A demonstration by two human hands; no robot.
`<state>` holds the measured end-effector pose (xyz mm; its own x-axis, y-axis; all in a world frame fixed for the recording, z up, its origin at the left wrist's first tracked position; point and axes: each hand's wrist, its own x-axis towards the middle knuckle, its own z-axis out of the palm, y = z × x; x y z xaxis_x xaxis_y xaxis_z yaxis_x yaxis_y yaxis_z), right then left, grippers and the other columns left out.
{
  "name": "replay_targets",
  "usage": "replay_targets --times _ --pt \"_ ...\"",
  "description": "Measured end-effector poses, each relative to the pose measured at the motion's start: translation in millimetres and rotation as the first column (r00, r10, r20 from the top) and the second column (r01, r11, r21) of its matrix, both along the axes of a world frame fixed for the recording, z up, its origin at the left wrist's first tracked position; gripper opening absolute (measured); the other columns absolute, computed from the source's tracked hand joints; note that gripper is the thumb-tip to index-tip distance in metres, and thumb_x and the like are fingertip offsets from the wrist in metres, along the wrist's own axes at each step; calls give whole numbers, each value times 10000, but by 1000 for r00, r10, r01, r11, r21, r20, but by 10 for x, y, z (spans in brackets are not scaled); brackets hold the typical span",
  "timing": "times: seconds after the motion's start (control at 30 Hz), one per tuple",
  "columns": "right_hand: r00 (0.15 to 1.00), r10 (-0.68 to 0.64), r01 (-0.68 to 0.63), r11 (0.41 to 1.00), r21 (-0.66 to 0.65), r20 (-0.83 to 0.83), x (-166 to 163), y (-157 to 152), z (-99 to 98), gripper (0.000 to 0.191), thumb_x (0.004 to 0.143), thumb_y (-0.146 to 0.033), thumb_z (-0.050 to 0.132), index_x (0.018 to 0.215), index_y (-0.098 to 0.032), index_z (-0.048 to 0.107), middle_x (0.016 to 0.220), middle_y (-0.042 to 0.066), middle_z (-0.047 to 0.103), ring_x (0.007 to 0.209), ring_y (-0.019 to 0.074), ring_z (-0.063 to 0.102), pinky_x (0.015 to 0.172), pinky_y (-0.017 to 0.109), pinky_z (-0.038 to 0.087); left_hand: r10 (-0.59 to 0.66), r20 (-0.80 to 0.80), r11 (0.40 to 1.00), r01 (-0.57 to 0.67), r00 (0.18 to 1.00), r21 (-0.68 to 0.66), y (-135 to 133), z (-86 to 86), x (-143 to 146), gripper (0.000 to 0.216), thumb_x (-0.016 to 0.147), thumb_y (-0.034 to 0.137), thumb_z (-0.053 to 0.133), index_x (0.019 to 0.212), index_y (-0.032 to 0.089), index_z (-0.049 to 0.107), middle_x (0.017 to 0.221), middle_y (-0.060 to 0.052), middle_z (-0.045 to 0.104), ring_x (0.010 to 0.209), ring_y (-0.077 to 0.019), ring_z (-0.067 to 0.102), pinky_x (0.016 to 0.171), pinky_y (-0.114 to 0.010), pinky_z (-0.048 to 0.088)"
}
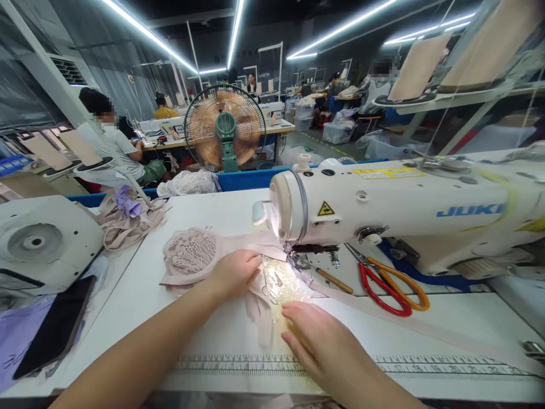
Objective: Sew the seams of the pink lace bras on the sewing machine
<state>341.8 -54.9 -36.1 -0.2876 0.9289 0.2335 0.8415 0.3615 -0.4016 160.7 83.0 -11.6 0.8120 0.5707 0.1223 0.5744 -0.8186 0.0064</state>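
Observation:
A beige lace bra piece [191,254] lies on the white table, left of the sewing machine's [383,199] needle area. My left hand [236,274] is closed on its edge, fingertips pinching the fabric near the lit presser foot [298,260]. A loose beige strip [259,318] hangs down below that hand. My right hand [317,338] rests at the front of the shiny, tape-covered machine bed [279,279], thumb and fingers apart, with nothing visible in it. Beige elastic band [383,311] runs from the presser foot off to the right.
Red-and-orange-handled scissors [394,289] and a wooden-handled tool [334,280] lie under the machine arm. A printed ruler [238,365] lines the front edge. At left are a black phone [57,326] and a fabric heap [128,218]. A fan [225,128] and co-workers are beyond.

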Motion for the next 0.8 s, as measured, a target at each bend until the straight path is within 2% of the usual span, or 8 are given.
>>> replay_targets --times 0.13,0.27,0.43,0.5,0.57,0.63,0.7,0.8 --pt "977 -118 142 982 -126 180 -241 217 35 45 790 -186 533 829 -190 554 770 48 591 682 206 567 531 286 410 195 -83 981 -192 977 42 -79 200 -628 342 837 255 467 1154 156 547 1203 -127 564 1103 -274 518 913 -434 440" --pt "979 -118 135 987 -92 167 -315 373 7 189 732 -40 482 652 -208 511 665 3 544 592 156 518 456 237 277 398 -247 917 -389 884 85 -135 181 -1219 523 776 251 525 1277 121 447 1272 -169 513 1179 -312 468 997 -513 350" --pt "983 -126 125 992 17 132 -224 278 183 213 760 -45 405 690 -217 511 676 17 536 584 166 485 457 258 295 310 -191 947 -284 931 150 -243 -6 -1551 443 790 97 401 1225 113 486 1101 -137 613 1045 -253 562 1034 -489 322" --pt "999 -46 47 996 76 -18 -105 195 311 223 841 -123 357 748 -226 532 696 26 568 600 169 513 490 269 376 270 -120 961 -259 955 101 -309 45 -1585 412 793 94 366 1175 132 515 1011 -113 638 987 -242 582 1008 -473 355" --pt "971 65 -35 990 134 -229 65 110 438 233 898 -235 346 804 -240 560 758 43 612 656 179 562 535 284 447 310 26 950 -308 950 -54 -375 217 -1581 389 826 147 343 1184 164 491 970 -89 638 916 -219 597 898 -401 450" --pt "913 97 -57 992 112 -396 250 46 536 208 897 -331 408 841 -251 591 814 55 640 701 191 596 544 286 483 429 177 879 -364 886 -309 -410 474 -1545 382 866 275 352 1230 198 439 877 -48 628 774 -186 600 704 -304 500" --pt "877 45 -65 998 -25 -479 393 33 586 184 869 -353 466 852 -242 611 784 49 647 666 183 610 512 266 488 561 219 736 -361 798 -572 -379 733 -1488 405 859 398 396 1212 207 453 725 -1 585 612 -151 554 546 -243 459" --pt "950 -22 -60 966 -251 -312 429 140 544 128 840 -243 478 827 -220 603 641 -13 615 531 132 578 450 213 449 665 90 478 -331 741 -813 -192 948 -1406 431 787 463 481 1115 187 527 681 4 572 542 -134 519 436 -200 385"
